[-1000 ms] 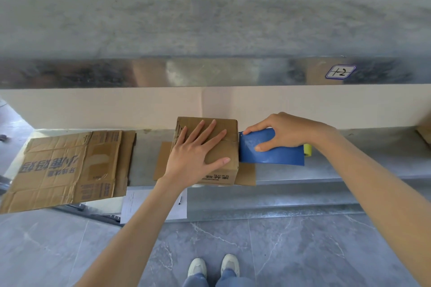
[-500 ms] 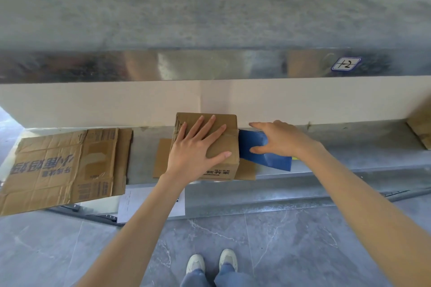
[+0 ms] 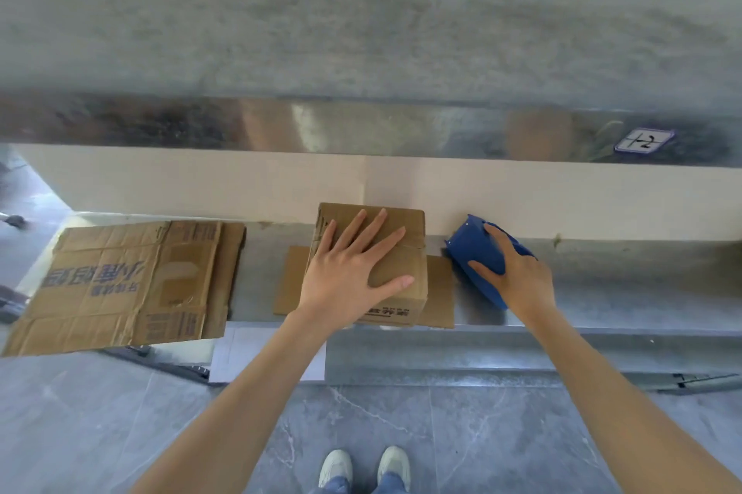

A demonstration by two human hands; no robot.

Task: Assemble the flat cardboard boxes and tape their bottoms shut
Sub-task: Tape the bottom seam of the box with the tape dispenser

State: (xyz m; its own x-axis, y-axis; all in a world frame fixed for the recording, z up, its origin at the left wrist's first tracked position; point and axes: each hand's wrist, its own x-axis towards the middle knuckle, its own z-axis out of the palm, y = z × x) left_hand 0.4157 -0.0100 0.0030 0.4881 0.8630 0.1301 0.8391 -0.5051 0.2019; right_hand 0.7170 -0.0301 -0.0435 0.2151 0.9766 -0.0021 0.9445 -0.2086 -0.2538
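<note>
The blue tape dispenser [image 3: 478, 252] has come away from the right side of the cardboard box [image 3: 403, 222]. Half a second ago it was pressed against that side; now it sits tilted just to the right, with a strip of bare shelf [image 3: 602, 292] showing between them. The right hand [image 3: 518, 276] has gone with it and grips it from above, fingers curled over the blue body. The left hand [image 3: 345, 272] has not shifted: it lies flat on the box's top, fingers straight and spread, pressing down.

Counting what is there: one assembled box, two hands, one dispenser and two flat pieces of cardboard. The box stands at the middle of the lower shelf, its near face close to the front edge and its far face near the back wall. It rests on the smaller flat piece [image 3: 439, 292], which sticks out on both sides of it. The larger flattened carton [image 3: 120, 284], printed with lettering, lies at the shelf's left end and overhangs the front edge at the left corner.

One sheet of white paper [image 3: 265, 353] hangs below the front edge, and two pale shoes [image 3: 335, 467] stand on the grey floor tiles.
</note>
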